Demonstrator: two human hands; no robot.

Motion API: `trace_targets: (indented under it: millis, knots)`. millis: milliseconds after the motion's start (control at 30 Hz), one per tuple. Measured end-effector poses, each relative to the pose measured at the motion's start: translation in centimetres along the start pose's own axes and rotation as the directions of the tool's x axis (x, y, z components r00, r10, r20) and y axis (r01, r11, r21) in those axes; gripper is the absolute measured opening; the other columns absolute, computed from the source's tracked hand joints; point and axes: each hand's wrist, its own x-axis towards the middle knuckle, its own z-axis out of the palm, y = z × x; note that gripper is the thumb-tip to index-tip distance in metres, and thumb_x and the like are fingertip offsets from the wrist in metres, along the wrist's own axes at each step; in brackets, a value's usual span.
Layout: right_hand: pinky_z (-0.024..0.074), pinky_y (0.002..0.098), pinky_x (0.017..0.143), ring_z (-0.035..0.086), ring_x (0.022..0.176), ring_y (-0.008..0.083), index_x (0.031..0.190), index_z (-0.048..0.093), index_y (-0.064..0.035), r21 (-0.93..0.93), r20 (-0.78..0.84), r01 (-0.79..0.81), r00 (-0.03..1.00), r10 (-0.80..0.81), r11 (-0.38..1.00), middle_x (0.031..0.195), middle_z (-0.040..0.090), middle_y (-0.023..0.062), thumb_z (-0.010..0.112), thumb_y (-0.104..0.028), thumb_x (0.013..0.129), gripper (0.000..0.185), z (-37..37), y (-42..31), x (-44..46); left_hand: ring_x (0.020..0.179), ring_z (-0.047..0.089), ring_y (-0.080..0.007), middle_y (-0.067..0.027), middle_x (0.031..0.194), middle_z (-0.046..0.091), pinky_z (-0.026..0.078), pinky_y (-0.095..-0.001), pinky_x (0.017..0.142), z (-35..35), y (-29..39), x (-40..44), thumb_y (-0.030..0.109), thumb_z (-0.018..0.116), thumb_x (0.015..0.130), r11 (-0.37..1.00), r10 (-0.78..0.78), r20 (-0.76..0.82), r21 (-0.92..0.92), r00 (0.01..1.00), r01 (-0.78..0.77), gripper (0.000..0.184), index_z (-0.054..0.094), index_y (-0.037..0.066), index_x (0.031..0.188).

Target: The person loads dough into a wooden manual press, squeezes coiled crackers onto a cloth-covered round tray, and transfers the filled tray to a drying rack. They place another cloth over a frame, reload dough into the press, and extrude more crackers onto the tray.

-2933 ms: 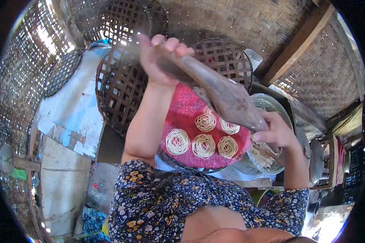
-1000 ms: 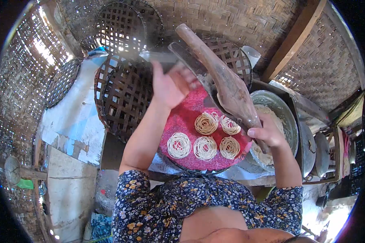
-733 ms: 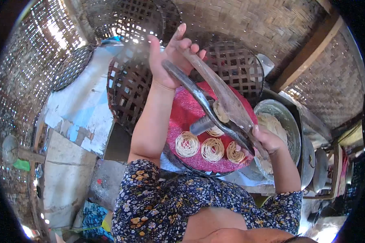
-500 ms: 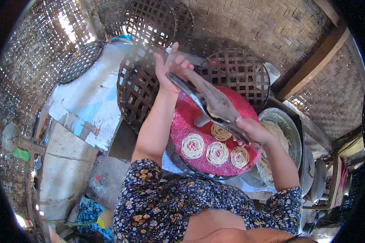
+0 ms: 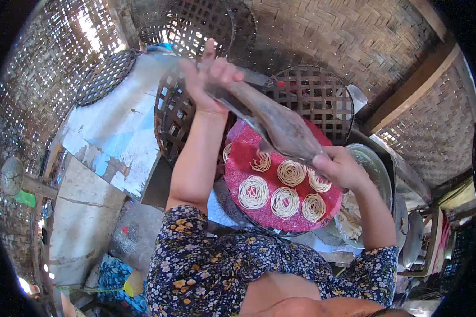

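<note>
Both my hands hold a long wooden noodle press (image 5: 285, 129) slanting across the view. My left hand (image 5: 209, 82), blurred, grips its upper end with some fingers raised off it. Around the lower end, my right hand (image 5: 346, 168) is closed, thumb on top. Below the press lies a round pink-red mat (image 5: 272, 185) with several flat coils of pale noodle strands, such as the front-left coil (image 5: 253, 193). A smaller, loose coil (image 5: 260, 162) sits near the press's middle, which hides part of the mat.
At right, a metal basin (image 5: 387, 185) holds pale dough (image 5: 350, 224), partly behind my right forearm. Open-weave baskets stand beyond the mat, including a round one (image 5: 309, 98) and a left one (image 5: 166, 124). A worn pale board (image 5: 111, 121) lies at left; woven walls surround the space.
Both hands and the press have shifted, the left end rising up and left. The press halves look closer together. More noodle coils show beneath, including the small loose one.
</note>
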Motion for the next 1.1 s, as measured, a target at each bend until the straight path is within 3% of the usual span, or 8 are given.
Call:
trace_targets:
  millis: [133, 300, 467, 567, 633, 767, 1033, 1100]
  knots:
    - [0.0409, 0.0259, 0.048, 0.050, 0.053, 0.0092, 0.080, 0.060, 0.0000, 0.071, 0.055, 0.002, 0.998, -0.006, 0.997, 0.061, 0.052, 0.0017, 0.060, -0.043, 0.077, 0.043, 0.7, 0.1, -1.1, 0.060, 0.047, -0.0145, 0.0031, 0.063, 0.044, 0.042, -0.0381, 0.069, 1.5, 0.7, -0.9, 0.065, 0.034, 0.082, 0.998, -0.023, -0.012, 0.050, 1.000, 0.024, 0.064, 0.049, 0.015, 0.120]
    - [0.0458, 0.0291, 0.061, 0.056, 0.065, 0.0127, 0.103, 0.061, -0.0026, -0.134, 0.007, 0.035, 0.999, -0.035, 0.990, 0.070, 0.062, 0.0087, 0.061, -0.044, 0.075, 0.050, -1.4, 0.2, -3.0, 0.061, 0.047, -0.0148, 0.0028, 0.064, 0.044, 0.042, -0.0381, 0.072, 1.7, -1.2, -1.8, 0.061, 0.035, 0.084, 1.000, -0.017, 0.048, 0.000, 0.999, 0.017, 0.060, 0.048, 0.015, 0.121]
    - [0.0459, 0.0303, 0.061, 0.057, 0.064, 0.0137, 0.102, 0.062, -0.0028, -0.215, -0.088, 0.120, 0.986, -0.142, 0.969, 0.068, 0.061, 0.0119, 0.063, -0.047, 0.073, 0.053, -1.1, -1.8, -1.7, 0.060, 0.046, -0.0147, 0.0030, 0.061, 0.043, 0.040, -0.0377, 0.070, 2.9, 0.1, 0.4, 0.061, 0.033, 0.085, 0.999, -0.015, 0.099, -0.041, 0.995, 0.019, 0.062, 0.050, 0.012, 0.120]
    - [0.0463, 0.0308, 0.062, 0.059, 0.065, 0.0149, 0.102, 0.062, -0.0032, -0.189, -0.069, 0.112, 0.990, -0.127, 0.976, 0.068, 0.061, 0.0127, 0.063, -0.048, 0.072, 0.054, -0.1, -2.6, -1.0, 0.059, 0.042, -0.0087, 0.0052, 0.061, 0.043, 0.038, -0.0275, 0.069, 3.1, 2.2, 1.2, 0.053, 0.055, 0.078, 0.997, -0.066, 0.169, 0.048, 0.983, 0.059, 0.060, 0.050, 0.007, 0.116]
    - [0.0471, 0.0320, 0.063, 0.061, 0.067, 0.0166, 0.102, 0.062, -0.0037, -0.169, -0.011, 0.012, 1.000, -0.014, 0.986, 0.071, 0.062, 0.0141, 0.063, -0.046, 0.073, 0.051, 0.4, -2.9, -1.0, 0.057, 0.041, -0.0080, 0.0053, 0.059, 0.042, 0.038, -0.0265, 0.068, 4.3, 2.4, 0.3, 0.055, 0.051, 0.080, 0.997, -0.033, 0.086, 0.078, 0.996, 0.027, 0.061, 0.049, 0.008, 0.118]
    - [0.0475, 0.0311, 0.064, 0.062, 0.069, 0.0166, 0.103, 0.062, -0.0040, -0.102, -0.011, 0.209, 0.977, -0.211, 0.972, 0.074, 0.063, 0.0152, 0.064, -0.042, 0.072, 0.049, 0.9, -0.5, -1.8, 0.056, 0.041, -0.0076, 0.0057, 0.059, 0.041, 0.038, -0.0266, 0.067, 4.6, 2.0, -1.8, 0.056, 0.049, 0.081, 0.994, -0.050, 0.018, 0.102, 0.999, 0.048, 0.059, 0.049, 0.010, 0.119]
    - [0.0440, 0.0308, 0.058, 0.057, 0.063, 0.0159, 0.090, 0.061, 0.0021, -0.133, -0.060, 0.125, 0.989, -0.134, 0.983, 0.064, 0.057, 0.0138, 0.066, -0.041, 0.071, 0.047, -0.4, 1.8, -4.3, 0.059, 0.045, -0.0090, 0.0042, 0.061, 0.044, 0.039, -0.0273, 0.070, 2.5, -2.4, -2.8, 0.055, 0.045, 0.083, 0.992, -0.126, 0.042, -0.023, 0.991, 0.127, 0.057, 0.049, 0.010, 0.118]
    - [0.0420, 0.0322, 0.055, 0.055, 0.060, 0.0173, 0.085, 0.060, 0.0022, -0.173, -0.055, 0.082, 0.994, -0.092, 0.982, 0.062, 0.055, 0.0135, 0.066, -0.042, 0.071, 0.047, -0.6, 2.5, -4.6, 0.067, 0.052, -0.0159, 0.0000, 0.072, 0.054, 0.041, -0.0354, 0.078, 2.7, -3.9, -2.9, 0.063, 0.036, 0.082, 0.979, -0.201, -0.236, -0.027, 0.951, 0.200, 0.066, 0.048, 0.011, 0.121]
